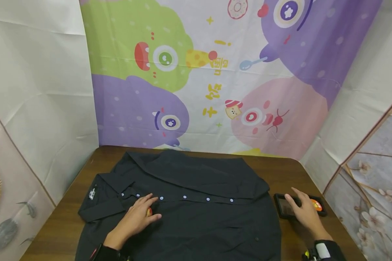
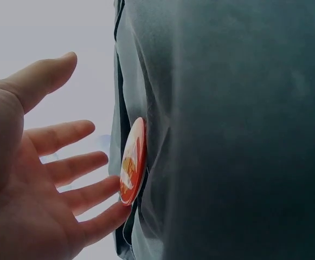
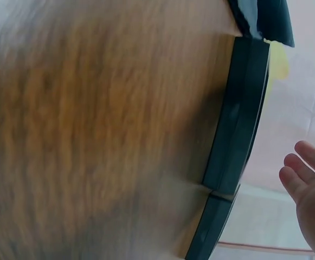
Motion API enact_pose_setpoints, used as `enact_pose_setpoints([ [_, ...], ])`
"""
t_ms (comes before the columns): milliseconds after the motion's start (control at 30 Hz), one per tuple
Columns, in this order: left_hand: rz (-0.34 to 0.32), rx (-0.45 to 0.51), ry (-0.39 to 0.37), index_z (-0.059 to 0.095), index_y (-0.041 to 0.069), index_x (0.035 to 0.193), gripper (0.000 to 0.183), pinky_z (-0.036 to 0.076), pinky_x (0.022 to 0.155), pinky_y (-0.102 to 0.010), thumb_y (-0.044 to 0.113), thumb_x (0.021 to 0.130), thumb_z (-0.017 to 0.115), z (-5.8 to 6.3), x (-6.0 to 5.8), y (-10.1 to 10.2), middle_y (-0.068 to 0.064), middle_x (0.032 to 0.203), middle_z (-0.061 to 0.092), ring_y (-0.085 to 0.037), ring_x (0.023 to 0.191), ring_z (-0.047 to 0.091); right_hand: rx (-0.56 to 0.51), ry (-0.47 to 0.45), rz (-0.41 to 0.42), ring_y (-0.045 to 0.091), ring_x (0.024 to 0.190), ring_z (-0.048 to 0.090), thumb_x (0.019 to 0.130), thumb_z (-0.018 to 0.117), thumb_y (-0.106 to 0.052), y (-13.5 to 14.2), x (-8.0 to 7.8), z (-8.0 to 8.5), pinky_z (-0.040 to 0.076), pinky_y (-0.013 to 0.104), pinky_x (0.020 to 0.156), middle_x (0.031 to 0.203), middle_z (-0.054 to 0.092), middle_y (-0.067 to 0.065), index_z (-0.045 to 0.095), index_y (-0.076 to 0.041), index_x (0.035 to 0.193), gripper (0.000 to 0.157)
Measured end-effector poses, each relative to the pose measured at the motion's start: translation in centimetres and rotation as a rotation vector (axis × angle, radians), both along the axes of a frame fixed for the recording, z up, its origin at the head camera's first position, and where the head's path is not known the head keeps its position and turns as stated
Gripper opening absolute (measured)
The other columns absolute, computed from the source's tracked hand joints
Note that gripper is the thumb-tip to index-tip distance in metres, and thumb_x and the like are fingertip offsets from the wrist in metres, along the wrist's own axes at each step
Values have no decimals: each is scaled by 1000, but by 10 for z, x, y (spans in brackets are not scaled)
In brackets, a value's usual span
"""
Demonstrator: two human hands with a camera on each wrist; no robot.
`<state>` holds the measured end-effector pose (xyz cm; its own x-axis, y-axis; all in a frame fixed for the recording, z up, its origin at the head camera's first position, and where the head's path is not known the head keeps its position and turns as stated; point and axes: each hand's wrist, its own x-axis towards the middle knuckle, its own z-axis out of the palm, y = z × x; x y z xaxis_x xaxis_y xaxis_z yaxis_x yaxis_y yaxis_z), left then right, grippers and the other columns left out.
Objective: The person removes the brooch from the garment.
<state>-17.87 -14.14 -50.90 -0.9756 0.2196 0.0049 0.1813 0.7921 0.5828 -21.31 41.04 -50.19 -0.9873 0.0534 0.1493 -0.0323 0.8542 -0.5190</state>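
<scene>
A dark button-up shirt [image 1: 196, 224] lies spread on the table, one sleeve folded in at the left, with white buttons across it. My left hand [image 1: 137, 216] hovers over the shirt near the button row, its fingers spread. Under it a round red badge [image 2: 134, 162] rests on the cloth; the left wrist view shows the little fingertip right at its rim. To the shirt's right is a shallow black tray [image 1: 285, 209] with an orange round badge [image 1: 317, 205] in it. Above that tray is my right hand [image 1: 305, 214], fingers extended and relaxed, gripping nothing.
The brown wooden table [image 1: 292, 174] has rounded far corners. Behind it hangs a cartoon-printed cloth [image 1: 199, 90], with white sheeting [image 1: 42, 72] at both sides. A white patch [image 1: 92, 193] shows on the folded sleeve.
</scene>
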Motion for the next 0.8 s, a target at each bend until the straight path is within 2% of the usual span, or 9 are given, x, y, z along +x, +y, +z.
enact_pose_setpoints([
  [267, -5, 1, -19, 53, 9, 129, 57, 32, 94, -69, 36, 81, 68, 0, -1, 2, -21, 140, 44, -44, 128, 35, -1, 70, -13, 57, 119, 33, 96, 44, -44, -3, -2, 0, 29, 74, 90, 134, 36, 40, 36, 6, 137, 65],
  [467, -9, -3, -3, 53, 8, 128, 57, 33, 94, -69, 35, 81, 69, 1, -1, 2, -21, 139, 45, -44, 127, 35, -12, 77, 9, 57, 119, 33, 96, 46, -42, -8, 0, 4, 29, 73, 91, 133, 37, 40, 37, 7, 136, 64],
  [600, -15, -4, -4, 53, 8, 129, 57, 34, 94, -68, 36, 81, 69, 2, 0, 4, -22, 139, 45, -44, 127, 36, -32, 102, -7, 56, 120, 33, 96, 47, -41, -11, 2, 6, 29, 73, 91, 135, 38, 39, 39, 5, 135, 61],
  [800, -17, -6, 15, 53, 7, 128, 57, 34, 93, -68, 35, 80, 69, 4, 2, 6, -22, 138, 46, -43, 126, 37, -40, 103, 7, 55, 121, 33, 96, 46, -42, -14, 2, 4, 29, 72, 92, 136, 38, 37, 38, 3, 137, 62],
])
